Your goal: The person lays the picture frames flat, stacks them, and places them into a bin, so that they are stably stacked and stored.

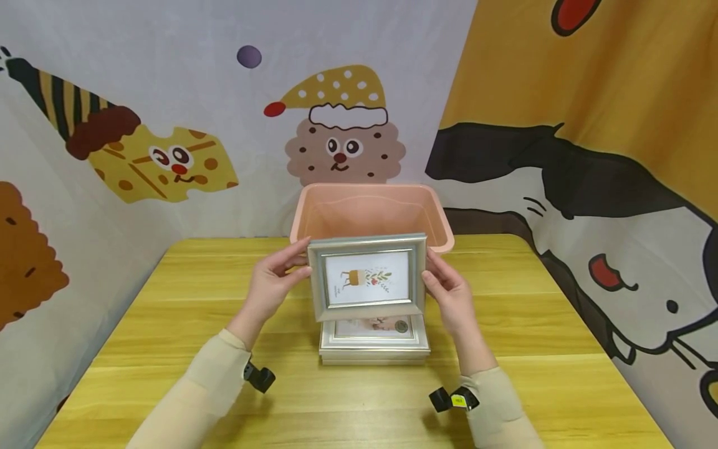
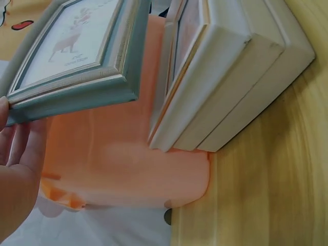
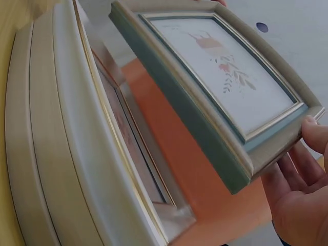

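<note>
Between my two hands a picture frame with a silvery, blue-green edge is held up, tilted, its print of a deer and plants lying sideways. My left hand grips its left side, thumb in front and fingers behind. On the opposite side, my right hand pinches the edge the same way. Below and apart from it lies a stack of cream picture frames on the table; the left wrist view shows the stack's layered sides. In the right wrist view the held frame hangs clear of the stack.
A pink plastic bin stands behind the frames at the back of the wooden table. Behind it hangs a cloth backdrop with cartoon figures. Each wrist wears a small black camera.
</note>
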`<action>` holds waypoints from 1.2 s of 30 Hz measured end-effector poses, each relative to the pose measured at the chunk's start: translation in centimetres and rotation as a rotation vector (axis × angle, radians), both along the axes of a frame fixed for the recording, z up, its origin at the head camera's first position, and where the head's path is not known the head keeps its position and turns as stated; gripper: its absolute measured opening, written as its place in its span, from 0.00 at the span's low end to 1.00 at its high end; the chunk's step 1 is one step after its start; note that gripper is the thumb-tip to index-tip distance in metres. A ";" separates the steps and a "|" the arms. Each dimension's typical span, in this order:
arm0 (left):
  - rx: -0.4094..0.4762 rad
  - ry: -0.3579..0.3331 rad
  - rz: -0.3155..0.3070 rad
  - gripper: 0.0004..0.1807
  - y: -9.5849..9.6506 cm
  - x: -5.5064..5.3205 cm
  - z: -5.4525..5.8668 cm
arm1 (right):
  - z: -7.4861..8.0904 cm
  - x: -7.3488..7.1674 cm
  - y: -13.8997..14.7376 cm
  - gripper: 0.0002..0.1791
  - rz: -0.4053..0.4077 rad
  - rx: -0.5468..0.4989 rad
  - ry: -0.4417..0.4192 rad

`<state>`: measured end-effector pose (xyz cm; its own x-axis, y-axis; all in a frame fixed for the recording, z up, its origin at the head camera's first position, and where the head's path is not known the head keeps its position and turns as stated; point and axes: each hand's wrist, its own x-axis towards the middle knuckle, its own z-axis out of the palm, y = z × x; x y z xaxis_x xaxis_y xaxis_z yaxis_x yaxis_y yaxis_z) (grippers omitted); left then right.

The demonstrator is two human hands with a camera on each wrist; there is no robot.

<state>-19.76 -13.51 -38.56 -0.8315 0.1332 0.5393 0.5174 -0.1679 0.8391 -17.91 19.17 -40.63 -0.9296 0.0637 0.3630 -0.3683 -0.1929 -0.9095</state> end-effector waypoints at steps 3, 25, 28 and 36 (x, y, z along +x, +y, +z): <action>0.011 -0.027 -0.005 0.30 0.2 0.0 -0.2 | 0.1 0.1 0.4 0.27 0.002 0.031 0.001; -0.094 -0.249 0.021 0.29 1.1 0.8 -2.6 | -0.7 1.1 2.9 0.31 0.038 0.289 -0.262; -0.088 -0.290 0.018 0.29 1.3 0.8 -3.2 | -0.9 1.3 3.0 0.32 0.048 0.300 -0.289; -0.079 -0.387 0.059 0.30 1.7 0.5 -4.6 | -1.6 1.1 2.9 0.32 0.072 0.302 -0.347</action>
